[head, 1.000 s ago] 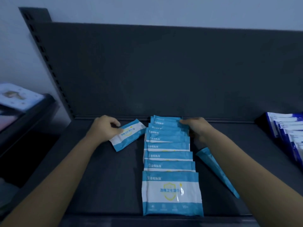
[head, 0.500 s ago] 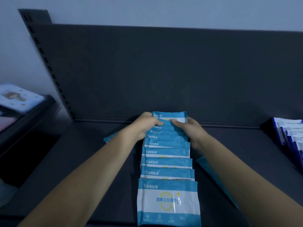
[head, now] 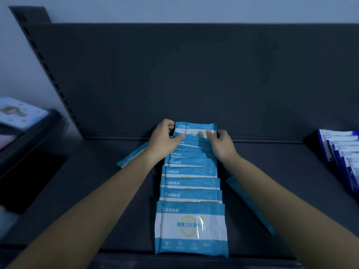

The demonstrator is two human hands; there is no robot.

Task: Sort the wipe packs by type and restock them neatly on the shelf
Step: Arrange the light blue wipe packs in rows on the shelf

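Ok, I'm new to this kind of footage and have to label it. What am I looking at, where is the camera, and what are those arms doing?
There is no machine here. These are a person's bare arms, filmed by one wide-angle camera worn on the head, looking forward and down.

The left hand and right hand both pinch the rearmost pack, which is tipped up at the far end of a row of light-blue wipe packs. The packs in that row overlap one another on the dark shelf.

The loose pack on the left and the loose pack on the right lie beside the row, each partly hidden by an arm. A separate batch of dark-blue packs sits at the shelf's right edge.
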